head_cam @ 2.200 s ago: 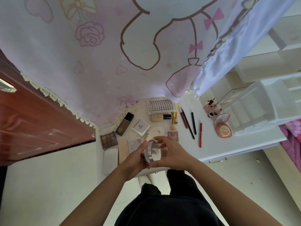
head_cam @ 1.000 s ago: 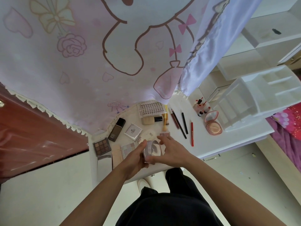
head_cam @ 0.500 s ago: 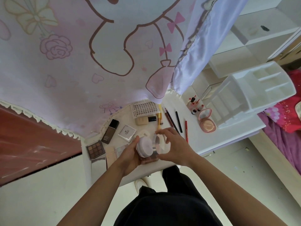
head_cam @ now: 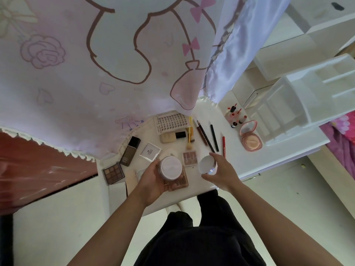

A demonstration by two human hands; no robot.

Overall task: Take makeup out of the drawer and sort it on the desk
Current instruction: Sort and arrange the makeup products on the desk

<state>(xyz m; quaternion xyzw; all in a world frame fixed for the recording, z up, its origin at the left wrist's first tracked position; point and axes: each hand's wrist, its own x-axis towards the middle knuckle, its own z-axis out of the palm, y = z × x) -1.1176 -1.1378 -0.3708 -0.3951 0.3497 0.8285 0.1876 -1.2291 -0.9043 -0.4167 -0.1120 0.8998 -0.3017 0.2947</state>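
Above the front edge of the tabletop (head_cam: pixel 269 156), the left hand (head_cam: pixel 153 181) cupped a round, smooth plastic jar (head_cam: pixel 171 167), while the right hand (head_cam: pixel 221 173) pinched its shallow white lid (head_cam: pixel 206 163) just beside. Uncapped, a tilted jar would likely spill powder onto the flat palette (head_cam: pixel 179 184) beneath

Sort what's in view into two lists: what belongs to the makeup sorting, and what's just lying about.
Belongs to the job:
- powder jar, held in the left hand
- its lid, held in the right hand
- eyeshadow palette, foundation bottle, pencils and pink compact, all on the desk

Just lying about:
- cartoon curtain
- pink bedding
- red-brown panel
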